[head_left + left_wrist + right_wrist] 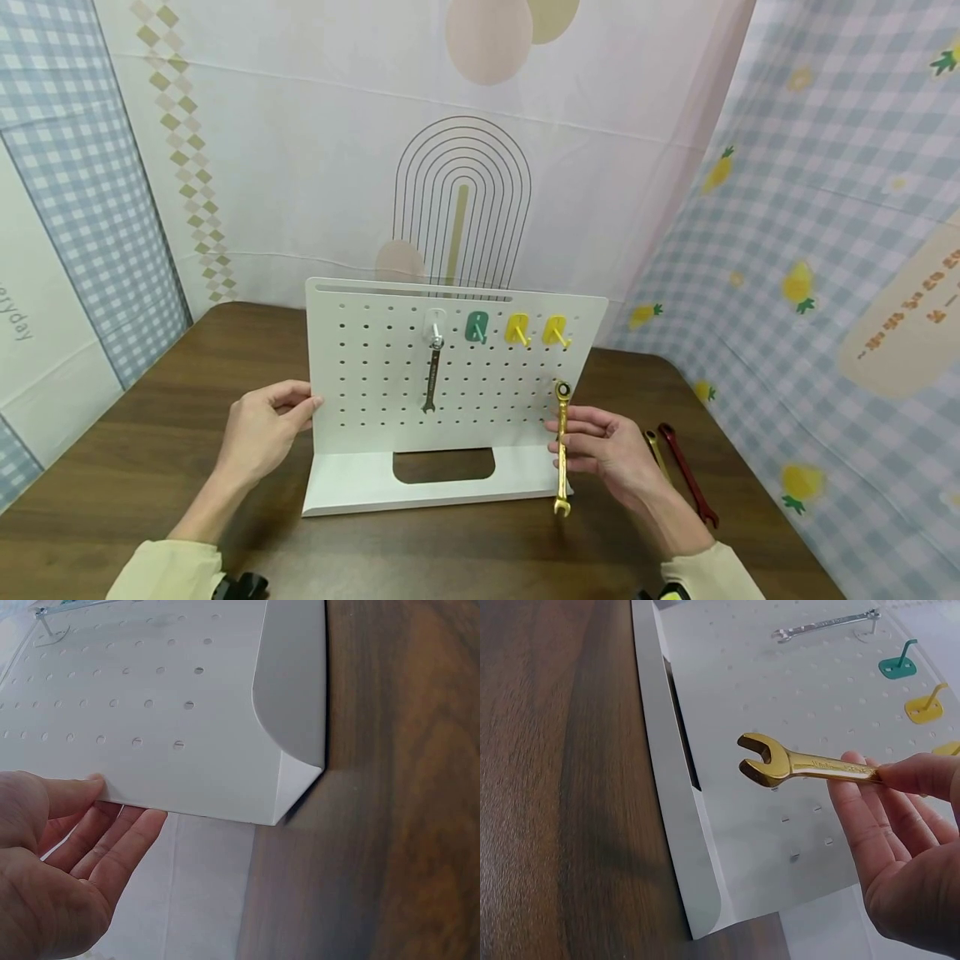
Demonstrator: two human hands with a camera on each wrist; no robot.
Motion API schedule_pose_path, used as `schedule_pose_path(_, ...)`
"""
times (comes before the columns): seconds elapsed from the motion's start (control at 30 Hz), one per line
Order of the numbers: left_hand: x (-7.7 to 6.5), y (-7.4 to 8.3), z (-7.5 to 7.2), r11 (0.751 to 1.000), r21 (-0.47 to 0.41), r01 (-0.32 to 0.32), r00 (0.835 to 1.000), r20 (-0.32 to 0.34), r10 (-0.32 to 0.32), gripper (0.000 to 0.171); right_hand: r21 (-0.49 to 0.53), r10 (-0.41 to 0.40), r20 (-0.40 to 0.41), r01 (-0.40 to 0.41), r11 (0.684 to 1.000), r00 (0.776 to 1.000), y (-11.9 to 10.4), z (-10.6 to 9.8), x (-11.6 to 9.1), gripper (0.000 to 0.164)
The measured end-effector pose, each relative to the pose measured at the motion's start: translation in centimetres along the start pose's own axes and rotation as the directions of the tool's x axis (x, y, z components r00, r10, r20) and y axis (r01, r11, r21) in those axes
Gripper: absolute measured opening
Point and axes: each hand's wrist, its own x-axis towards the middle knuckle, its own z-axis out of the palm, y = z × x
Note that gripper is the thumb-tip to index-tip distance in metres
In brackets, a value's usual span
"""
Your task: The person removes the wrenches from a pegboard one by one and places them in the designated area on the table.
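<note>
A white pegboard [375,350] stands upright on its base on the table. My left hand [261,427] pinches its left edge, thumb on the front face and fingers behind, as the left wrist view shows. Between thumb and fingers, my right hand [603,450] holds a gold ratcheting combination wrench [562,450] in front of the board's right side, ring end up and open end down. A silver wrench [432,379] hangs by its ring from the white hook [435,323]. To the right of it sit a green hook [477,327] and two yellow hooks [517,329], all bare.
On the table [360,558], right of my right hand, lie a red wrench [686,475] and another gold wrench [657,454], the latter partly hidden by the hand. Behind the table hangs a patterned cloth [300,167], with a checked cloth [750,275] along the right side.
</note>
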Motion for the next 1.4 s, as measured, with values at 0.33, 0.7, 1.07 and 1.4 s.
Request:
schedule_pose_path(0.33,0.1,0.0,0.0,1.0,0.015,-0.006,1.0,-0.008,0.006,0.022,-0.017,0.024,-0.031,-0.025,1.0,0.999,0.3,-0.7,-0.1,0.051)
schedule_pose_path(0.7,0.1,0.0,0.0,1.0,0.001,0.002,1.0,-0.003,-0.002,0.023,-0.023,0.051,-0.045,-0.052,0.998,0.998,0.3,-1.6,-0.5,0.036)
schedule_pose_path(1.07,0.0,0.0,0.0,1.0,-0.005,-0.002,1.0,-0.002,0.002,0.023,-0.049,0.05,-0.055,-0.053,0.997,0.997,0.5,-2.1,-0.6,0.049)
schedule_pose_path(1.4,0.0,0.0,0.0,1.0,-0.007,-0.008,1.0,-0.004,0.008,0.023,-0.042,0.038,-0.037,-0.039,0.998,0.999,0.5,-2.7,-0.8,0.041)
